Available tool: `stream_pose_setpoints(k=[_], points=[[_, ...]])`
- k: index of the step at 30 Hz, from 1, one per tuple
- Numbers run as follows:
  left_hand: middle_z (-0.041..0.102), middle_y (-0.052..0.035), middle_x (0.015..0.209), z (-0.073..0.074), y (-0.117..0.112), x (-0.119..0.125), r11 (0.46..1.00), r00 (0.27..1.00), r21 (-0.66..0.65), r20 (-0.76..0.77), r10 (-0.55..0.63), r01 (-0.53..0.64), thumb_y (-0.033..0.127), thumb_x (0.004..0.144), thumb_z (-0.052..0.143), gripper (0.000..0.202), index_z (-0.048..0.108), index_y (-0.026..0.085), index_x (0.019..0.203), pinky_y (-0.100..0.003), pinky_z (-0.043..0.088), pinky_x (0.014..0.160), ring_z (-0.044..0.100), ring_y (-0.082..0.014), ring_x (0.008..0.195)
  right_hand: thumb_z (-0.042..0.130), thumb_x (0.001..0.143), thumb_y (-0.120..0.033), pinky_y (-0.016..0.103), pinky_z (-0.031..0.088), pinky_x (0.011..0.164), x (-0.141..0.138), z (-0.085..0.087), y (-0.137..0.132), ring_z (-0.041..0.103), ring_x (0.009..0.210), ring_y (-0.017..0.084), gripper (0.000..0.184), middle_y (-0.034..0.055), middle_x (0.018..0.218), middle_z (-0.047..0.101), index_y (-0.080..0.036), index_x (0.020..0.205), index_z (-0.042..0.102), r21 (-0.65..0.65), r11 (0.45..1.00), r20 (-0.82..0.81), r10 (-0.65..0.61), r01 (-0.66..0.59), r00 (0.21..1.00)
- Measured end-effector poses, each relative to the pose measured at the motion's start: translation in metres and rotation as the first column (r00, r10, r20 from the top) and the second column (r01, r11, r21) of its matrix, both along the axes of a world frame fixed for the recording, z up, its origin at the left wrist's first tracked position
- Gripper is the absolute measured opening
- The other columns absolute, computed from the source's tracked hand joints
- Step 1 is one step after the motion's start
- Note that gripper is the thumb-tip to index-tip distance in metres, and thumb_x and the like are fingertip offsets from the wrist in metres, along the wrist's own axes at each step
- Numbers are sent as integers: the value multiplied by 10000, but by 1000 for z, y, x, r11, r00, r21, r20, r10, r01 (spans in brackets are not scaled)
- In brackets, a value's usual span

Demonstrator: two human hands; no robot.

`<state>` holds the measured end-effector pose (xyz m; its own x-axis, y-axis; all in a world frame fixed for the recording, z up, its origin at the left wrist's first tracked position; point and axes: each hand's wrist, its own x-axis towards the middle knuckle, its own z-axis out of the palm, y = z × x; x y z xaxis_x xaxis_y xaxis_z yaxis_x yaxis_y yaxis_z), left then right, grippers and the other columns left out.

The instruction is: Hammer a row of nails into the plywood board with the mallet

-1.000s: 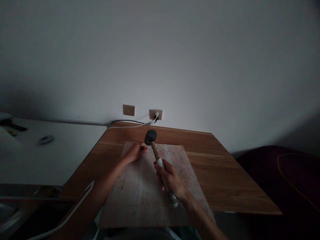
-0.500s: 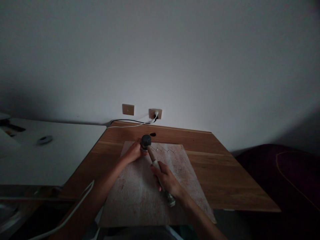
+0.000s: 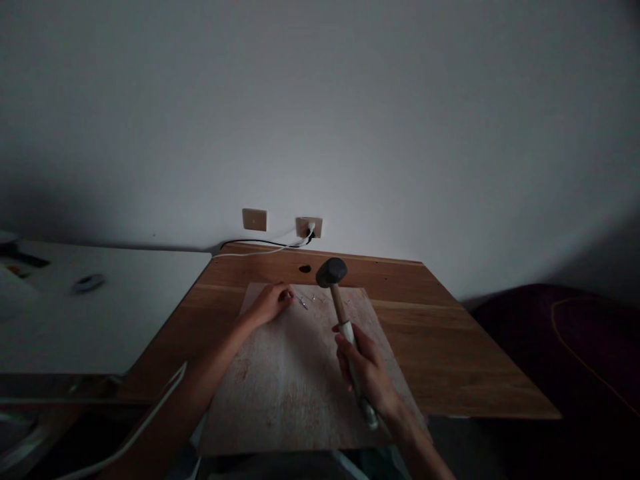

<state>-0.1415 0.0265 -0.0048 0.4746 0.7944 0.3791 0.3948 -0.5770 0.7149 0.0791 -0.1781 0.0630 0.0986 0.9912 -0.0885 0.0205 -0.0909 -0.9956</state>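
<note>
In my right hand [image 3: 367, 367] is a rubber mallet [image 3: 332, 272] with a black head and a wooden handle, its grip end pale. The mallet's head is raised above the board and points away from me. My left hand [image 3: 271, 303] rests at the far left part of the wooden board [image 3: 280, 400], thumb and fingertips pinched together. What the pinch holds is too small to make out. Just right of those fingertips, several thin shiny metal pieces that look like nails [image 3: 303, 303] form a row along the board's far part.
The board lies on a brown wooden table [image 3: 450, 360] against a pale wall. A wall socket [image 3: 309, 227] has a white plug and cables running left. A white tabletop [image 3: 125, 300] adjoins on the left. Dark purple fabric [image 3: 545, 347] is at the right.
The mallet has lifted off from beside my left fingers and moved right, along with my right hand. My left hand has stayed nearly in place, its fingertips and the nail-like pieces now uncovered.
</note>
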Motion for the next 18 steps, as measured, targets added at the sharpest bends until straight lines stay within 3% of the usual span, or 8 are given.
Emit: stream_pose_setpoints(k=[7,9,11,14,18], points=[[664,-23,835,2,0,0,999,1000,49,-16,8,-7,144,875,708,64,728,170,820,-271,483,746,660,-174,796,743,797,-690,184,321,339,24,-2,-8,383,390,76,567,-103,568,463,-195,1042,613,21,986,-52,-161,162,986],[654,-22,890,4,-3,0,996,999,84,-37,30,-27,169,875,728,22,737,176,895,-276,498,757,658,-173,810,743,799,-685,185,329,351,26,-7,-10,392,402,79,556,-98,576,472,-198,1036,617,-4,982,-49,-189,189,981],[649,-30,986,9,-10,1,987,996,161,-74,39,-27,185,880,739,135,748,197,1015,-292,520,812,661,-179,866,737,803,-685,188,341,361,27,-14,-11,402,413,83,555,-96,581,476,-201,1046,616,-33,978,-41,-208,206,977],[642,-47,1076,21,-23,7,952,978,296,-207,-15,78,154,919,693,225,755,243,1115,-327,521,937,653,-209,1012,719,803,-707,200,358,362,28,-26,-12,419,420,94,564,-90,594,478,-207,1039,606,-43,977,-29,-211,210,977],[642,-59,1045,35,-34,18,911,912,336,-401,-89,237,101,964,610,225,771,253,1006,-351,494,990,612,-236,1074,695,791,-742,215,378,358,28,-34,-11,428,425,102,577,-81,610,480,-219,1008,585,-49,978,-9,-203,202,979]])
